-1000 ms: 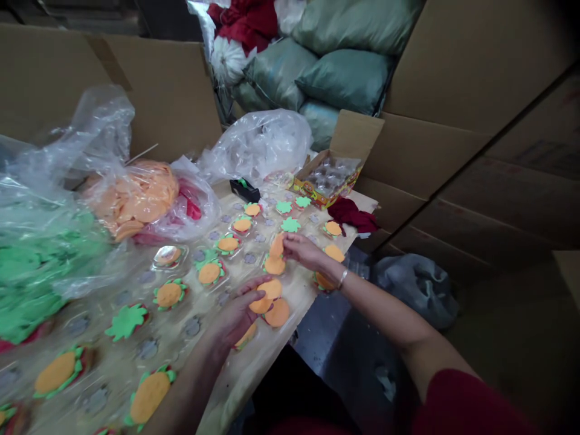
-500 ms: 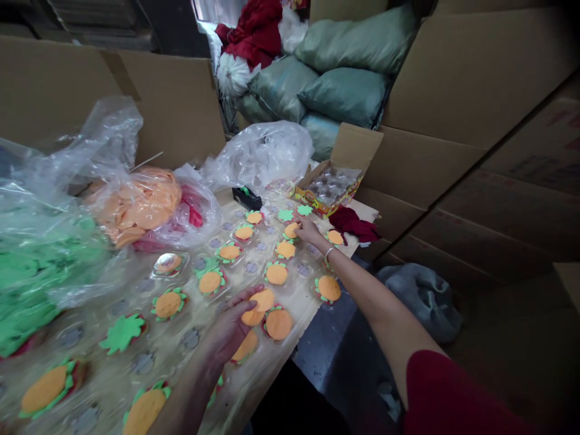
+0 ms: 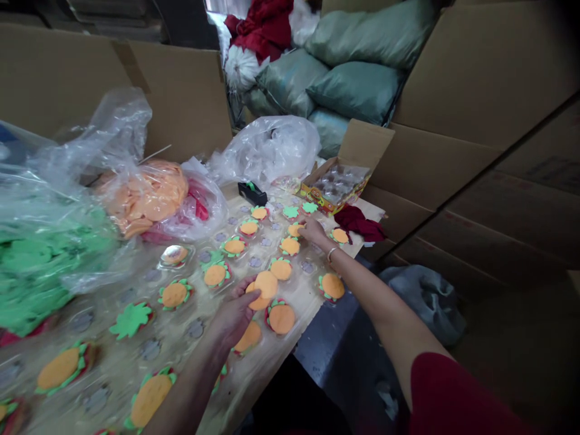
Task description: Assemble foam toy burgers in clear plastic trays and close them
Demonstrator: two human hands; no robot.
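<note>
My left hand [image 3: 238,311] pinches a couple of overlapping flat orange discs [image 3: 266,284] above the table's near edge. Farther off, my right hand [image 3: 312,232] has its fingertips closed at the edge of another orange disc [image 3: 295,230], which lies on a layered piece in the far row. Around them, clear plastic trays hold layered burger-like pieces [image 3: 281,318], each with an orange disc over a green frilly layer and some red. Two pieces near the box show a green frilly layer [image 3: 309,207] on top. One more bare green layer [image 3: 131,320] lies at the left.
An open carton [image 3: 335,181] with clear plastic cups stands at the far end, beside a dark red cloth [image 3: 357,223]. A black tape dispenser [image 3: 252,193] is behind the rows. Bags of orange discs [image 3: 154,193] and green pieces [image 3: 36,266] fill the left; cardboard boxes [image 3: 453,145] stand right.
The view has shifted slightly, moving the table rightward in the picture. My left hand has raised its orange discs a little. My right hand stays at the same far piece.
</note>
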